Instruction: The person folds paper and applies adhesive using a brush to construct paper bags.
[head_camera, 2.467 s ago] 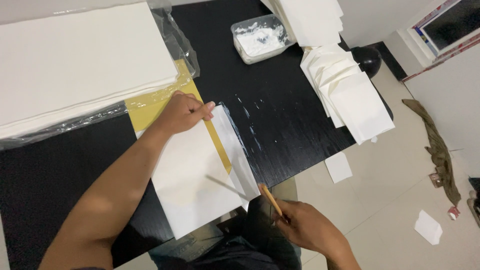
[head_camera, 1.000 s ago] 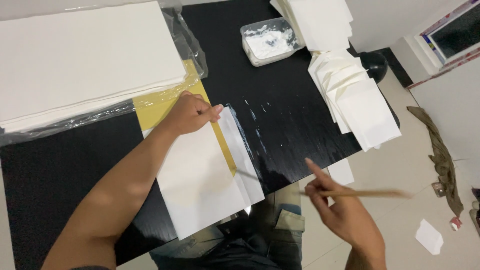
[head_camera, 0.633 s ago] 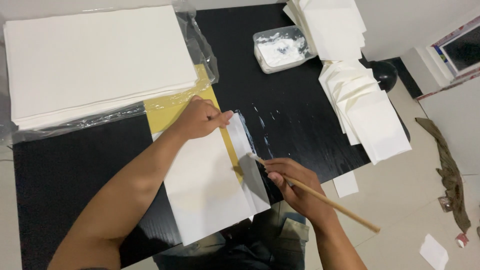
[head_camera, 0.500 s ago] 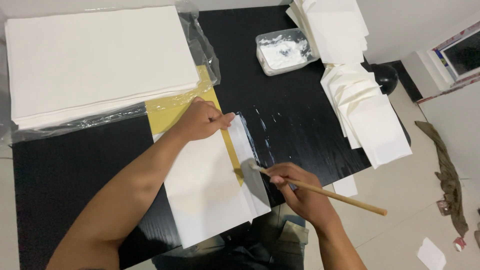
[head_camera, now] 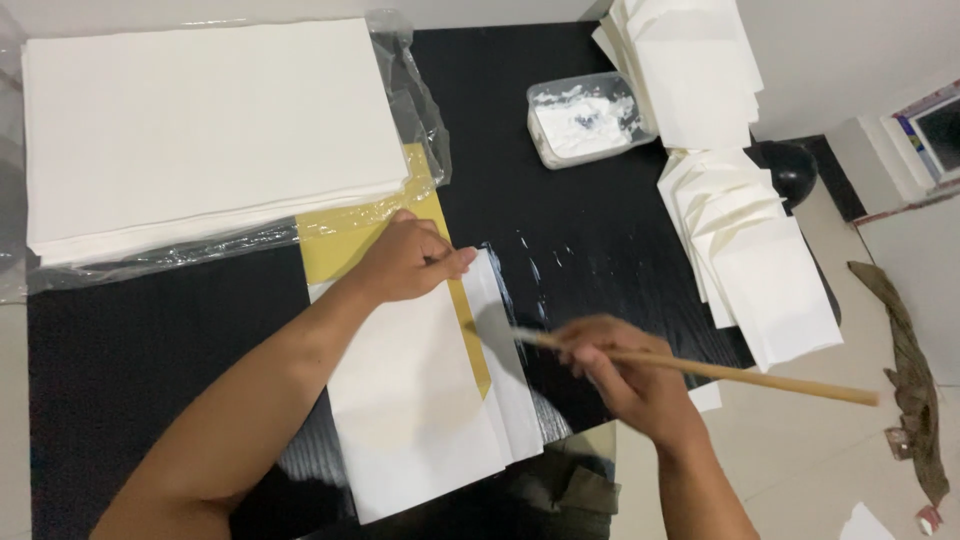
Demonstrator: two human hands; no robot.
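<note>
Now the wooden brush is being held in the right hand, fingers closed round the stick near its working end, with the long handle pointing away from the folded white sheet. A moment ago the brush was being held lower and steeper at the sheet's near edge; now its tip is being laid flatter on the narrow flap along the sheet's right side, so paste appears to be getting spread further up that flap. The sheet is being pinned by the left hand, lying flat at its top edge with fingers extended, closed on nothing. A yellow template is showing under the sheet. Beyond the sheet, a paste tub is sitting on the black bench; finished envelopes are fanned to its right, and a wrapped paper stack is lying up-left.
</note>
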